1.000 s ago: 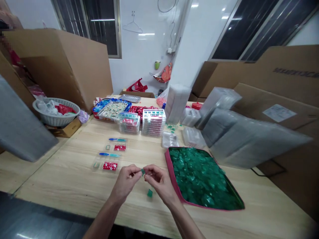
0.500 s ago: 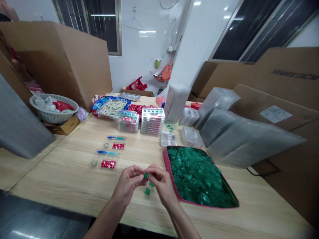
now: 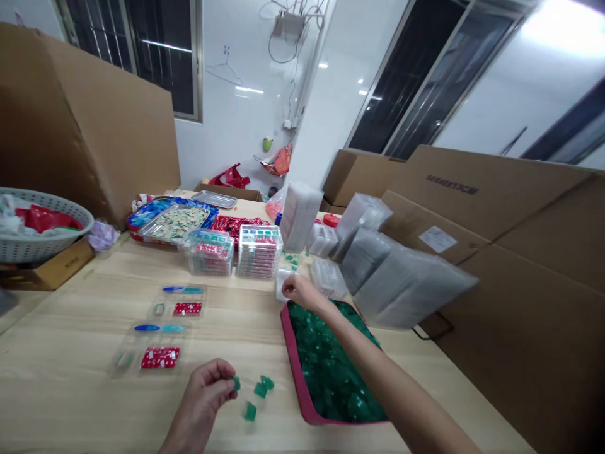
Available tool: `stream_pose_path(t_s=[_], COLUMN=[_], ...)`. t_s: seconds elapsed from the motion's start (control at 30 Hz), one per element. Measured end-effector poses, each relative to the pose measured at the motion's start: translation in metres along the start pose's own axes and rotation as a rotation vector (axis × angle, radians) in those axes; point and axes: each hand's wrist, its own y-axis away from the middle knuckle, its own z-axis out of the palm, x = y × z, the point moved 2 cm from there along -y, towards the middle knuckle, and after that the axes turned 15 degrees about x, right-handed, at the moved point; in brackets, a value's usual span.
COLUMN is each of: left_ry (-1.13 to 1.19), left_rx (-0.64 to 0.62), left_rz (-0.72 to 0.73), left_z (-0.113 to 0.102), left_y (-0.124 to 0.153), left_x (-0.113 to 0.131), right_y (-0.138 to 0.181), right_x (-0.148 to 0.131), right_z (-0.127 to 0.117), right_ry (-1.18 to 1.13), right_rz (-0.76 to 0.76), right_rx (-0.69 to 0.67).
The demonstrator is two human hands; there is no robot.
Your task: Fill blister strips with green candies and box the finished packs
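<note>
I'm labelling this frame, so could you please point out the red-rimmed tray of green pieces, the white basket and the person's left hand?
Red-rimmed tray (image 3: 292, 353): head view, on its left rim.
White basket (image 3: 28, 247): head view, on its latticed side wall.
Left hand (image 3: 204, 394): head view, on the back of the hand.

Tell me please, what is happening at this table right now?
A person works at a wooden table. The left hand pinches a small green piece near its front edge, with three more green pieces lying beside it. The right hand reaches over a red tray full of green pieces toward a clear plastic container behind it.
</note>
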Motion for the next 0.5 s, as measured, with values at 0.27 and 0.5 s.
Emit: stream_pose_path(t_s=[0.27,0.5], left_ry=[-0.073,-0.083], left_rx=[0.041,0.008], left_rz=[-0.044,-0.122], left_z=[-0.001,-0.007], left_y=[-0.010,-0.020], left_x=[-0.001,-0.012], right_y=[-0.014,0.010], right_x=[0.028,0.019], right_z=[0.040,0.033], right_ry=[0.193,0.252], right_rz=[-0.004,0.034], right_rx=[-0.183,-0.138])
